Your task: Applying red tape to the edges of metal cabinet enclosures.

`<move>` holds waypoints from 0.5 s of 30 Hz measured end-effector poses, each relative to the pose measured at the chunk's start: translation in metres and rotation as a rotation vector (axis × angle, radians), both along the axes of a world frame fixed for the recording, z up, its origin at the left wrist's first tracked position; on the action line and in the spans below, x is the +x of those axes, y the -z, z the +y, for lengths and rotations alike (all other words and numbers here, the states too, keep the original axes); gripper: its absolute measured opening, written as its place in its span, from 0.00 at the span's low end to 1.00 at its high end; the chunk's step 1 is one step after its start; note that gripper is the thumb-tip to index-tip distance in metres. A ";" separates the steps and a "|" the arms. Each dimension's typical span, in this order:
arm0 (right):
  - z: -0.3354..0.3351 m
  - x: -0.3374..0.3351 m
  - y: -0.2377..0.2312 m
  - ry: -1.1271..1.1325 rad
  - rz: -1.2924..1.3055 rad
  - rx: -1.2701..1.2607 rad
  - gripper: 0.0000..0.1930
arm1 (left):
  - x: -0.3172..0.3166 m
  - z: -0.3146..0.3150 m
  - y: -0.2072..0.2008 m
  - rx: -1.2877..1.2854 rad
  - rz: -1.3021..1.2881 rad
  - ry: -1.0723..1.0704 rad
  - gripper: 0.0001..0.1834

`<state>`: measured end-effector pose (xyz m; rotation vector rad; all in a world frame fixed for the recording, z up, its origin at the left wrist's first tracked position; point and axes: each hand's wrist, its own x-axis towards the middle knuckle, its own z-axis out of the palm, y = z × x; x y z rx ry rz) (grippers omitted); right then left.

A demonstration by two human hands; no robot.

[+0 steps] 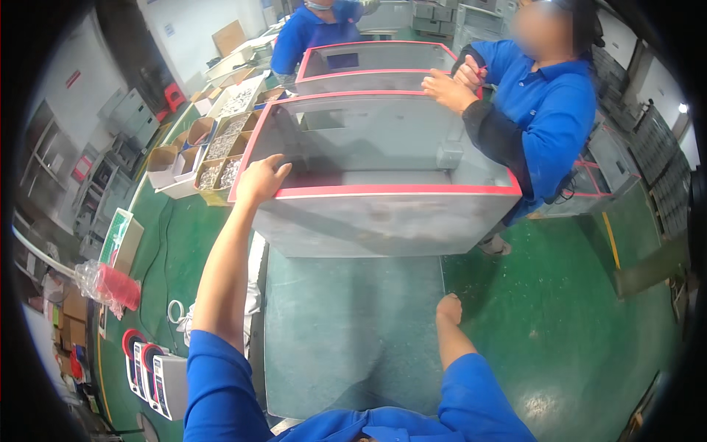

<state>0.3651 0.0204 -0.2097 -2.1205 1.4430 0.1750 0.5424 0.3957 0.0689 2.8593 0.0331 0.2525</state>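
A grey metal cabinet (375, 225) lies open side up, its rim edged in red, across the far part of the green-topped table (346, 331). My left hand (260, 180) grips its near left corner, with the thumb and a finger showing over the red rim. Lower down, my right hand (449, 308) hangs beside the table's right edge, apart from the cabinet. Its fingers curl out of sight, so I cannot see whether it holds anything. At the cabinet's far right, a co-worker's hands (455, 85) are together above the rim around a small red thing.
A second red-edged cabinet (375, 79) stands behind the first, near another person in blue (305, 37). Cartons of small metal parts (221, 147) line the left. White-and-red devices (158, 376) and a pink roll in plastic wrap (118, 287) are at lower left.
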 end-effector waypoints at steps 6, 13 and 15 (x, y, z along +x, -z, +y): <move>0.002 0.002 -0.008 0.009 0.011 -0.003 0.26 | -0.001 0.005 0.002 -0.024 0.001 0.020 0.24; 0.000 0.001 0.000 0.011 -0.033 -0.025 0.25 | -0.002 0.002 0.000 -0.001 -0.005 0.010 0.24; 0.000 0.001 0.000 0.005 -0.019 -0.020 0.25 | -0.003 0.000 -0.002 -0.002 -0.011 0.018 0.24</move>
